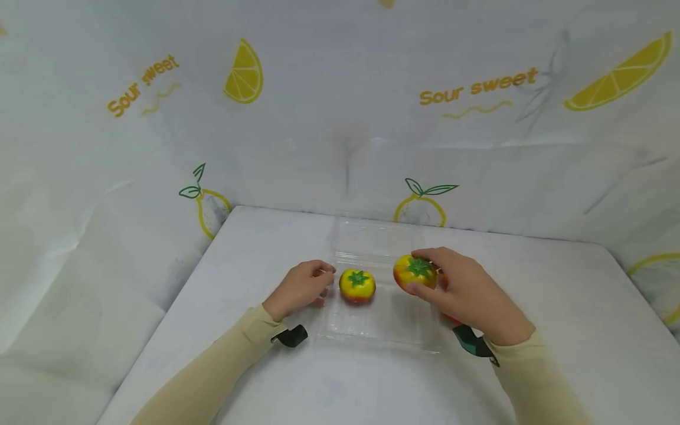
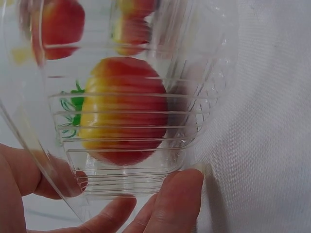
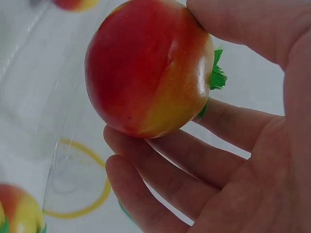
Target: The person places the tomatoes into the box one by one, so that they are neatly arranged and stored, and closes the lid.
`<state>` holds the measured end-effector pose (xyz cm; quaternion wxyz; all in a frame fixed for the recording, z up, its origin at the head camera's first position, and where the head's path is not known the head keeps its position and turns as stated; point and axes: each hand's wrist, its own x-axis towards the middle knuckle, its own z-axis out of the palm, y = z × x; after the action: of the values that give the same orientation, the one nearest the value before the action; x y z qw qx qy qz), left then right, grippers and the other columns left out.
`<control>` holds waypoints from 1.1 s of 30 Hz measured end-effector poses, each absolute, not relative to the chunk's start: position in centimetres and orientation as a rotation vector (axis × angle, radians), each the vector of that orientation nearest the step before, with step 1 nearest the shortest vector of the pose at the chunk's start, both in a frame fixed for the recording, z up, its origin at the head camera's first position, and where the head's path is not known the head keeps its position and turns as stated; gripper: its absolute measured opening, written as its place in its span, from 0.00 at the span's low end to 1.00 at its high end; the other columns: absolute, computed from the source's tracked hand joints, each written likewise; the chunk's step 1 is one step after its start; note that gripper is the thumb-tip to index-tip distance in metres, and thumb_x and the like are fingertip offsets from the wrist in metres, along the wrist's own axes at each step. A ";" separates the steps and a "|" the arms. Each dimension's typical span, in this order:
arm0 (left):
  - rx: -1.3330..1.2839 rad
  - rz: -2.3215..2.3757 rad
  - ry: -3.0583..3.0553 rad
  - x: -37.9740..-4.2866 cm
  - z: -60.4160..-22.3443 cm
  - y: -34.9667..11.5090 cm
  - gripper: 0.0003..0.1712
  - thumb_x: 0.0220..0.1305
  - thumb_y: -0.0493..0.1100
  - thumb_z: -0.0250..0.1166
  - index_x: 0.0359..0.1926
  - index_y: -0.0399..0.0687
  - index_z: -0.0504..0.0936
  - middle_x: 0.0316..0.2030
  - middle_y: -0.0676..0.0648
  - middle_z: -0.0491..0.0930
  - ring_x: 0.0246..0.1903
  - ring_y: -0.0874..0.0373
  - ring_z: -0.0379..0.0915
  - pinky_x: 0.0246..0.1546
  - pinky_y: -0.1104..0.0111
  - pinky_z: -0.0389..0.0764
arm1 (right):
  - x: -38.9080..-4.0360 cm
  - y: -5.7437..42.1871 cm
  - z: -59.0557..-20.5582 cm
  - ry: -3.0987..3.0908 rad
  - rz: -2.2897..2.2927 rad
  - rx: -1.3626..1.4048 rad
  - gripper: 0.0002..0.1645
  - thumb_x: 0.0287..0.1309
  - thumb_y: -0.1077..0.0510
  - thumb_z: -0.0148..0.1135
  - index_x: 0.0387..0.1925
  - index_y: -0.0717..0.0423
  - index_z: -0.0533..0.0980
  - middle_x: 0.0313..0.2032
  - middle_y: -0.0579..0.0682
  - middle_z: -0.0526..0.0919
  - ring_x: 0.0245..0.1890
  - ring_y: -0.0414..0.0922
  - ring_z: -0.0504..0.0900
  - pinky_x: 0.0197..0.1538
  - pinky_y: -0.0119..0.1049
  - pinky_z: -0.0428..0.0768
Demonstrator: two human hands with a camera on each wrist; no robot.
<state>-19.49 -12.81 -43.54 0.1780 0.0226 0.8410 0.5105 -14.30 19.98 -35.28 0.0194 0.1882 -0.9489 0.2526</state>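
Note:
A clear plastic clamshell container (image 1: 372,339) lies unfolded on the table, its lid part toward the back. One glossy yellow-and-red toy tomato (image 1: 358,286) with a green star-shaped top sits at the left of its near tray. At that tray's left edge, my left hand (image 1: 304,287) holds the plastic wall between thumb and fingers; the thumb shows through plastic in the left wrist view. My right hand (image 1: 470,292) grips another toy tomato (image 3: 150,68) between thumb and fingertips, above the tray's right side. The palm does not touch that tomato.
More red-and-yellow fruit (image 1: 451,319) lies partly hidden beneath my right hand, right of the container. In the right wrist view another toy tomato (image 3: 19,208) shows at lower left. A white wall sheet (image 1: 319,118) with lemon prints rises behind the white table (image 1: 340,389).

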 end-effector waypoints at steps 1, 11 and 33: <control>0.064 1.445 2.378 -19.5 -43.5 -12.8 0.22 0.78 0.51 0.59 0.63 0.48 0.84 0.49 0.47 0.88 0.41 0.52 0.84 0.39 0.64 0.92 | -14.3 19.4 -35.4 -2.938 0.776 0.605 0.39 0.66 0.33 0.72 0.68 0.51 0.78 0.62 0.50 0.86 0.51 0.47 0.84 0.55 0.50 0.88; 0.098 1.461 2.381 -19.4 -43.3 -13.0 0.22 0.77 0.51 0.59 0.63 0.46 0.84 0.49 0.45 0.88 0.40 0.52 0.84 0.38 0.64 0.92 | -13.5 14.2 -36.6 -2.964 0.710 0.739 0.35 0.65 0.39 0.75 0.67 0.48 0.79 0.62 0.47 0.85 0.59 0.47 0.87 0.64 0.51 0.88; 0.110 1.490 2.374 -19.5 -43.4 -13.0 0.22 0.77 0.51 0.59 0.62 0.45 0.84 0.45 0.44 0.88 0.39 0.53 0.84 0.37 0.65 0.92 | -12.4 9.9 -39.0 -3.098 0.630 0.783 0.35 0.61 0.41 0.79 0.64 0.51 0.80 0.52 0.49 0.79 0.40 0.40 0.81 0.52 0.42 0.91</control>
<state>-19.53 -12.99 -43.38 0.1676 0.0385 0.8344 0.5236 -12.44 9.94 -39.03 -0.0575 0.2400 -0.9496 0.1932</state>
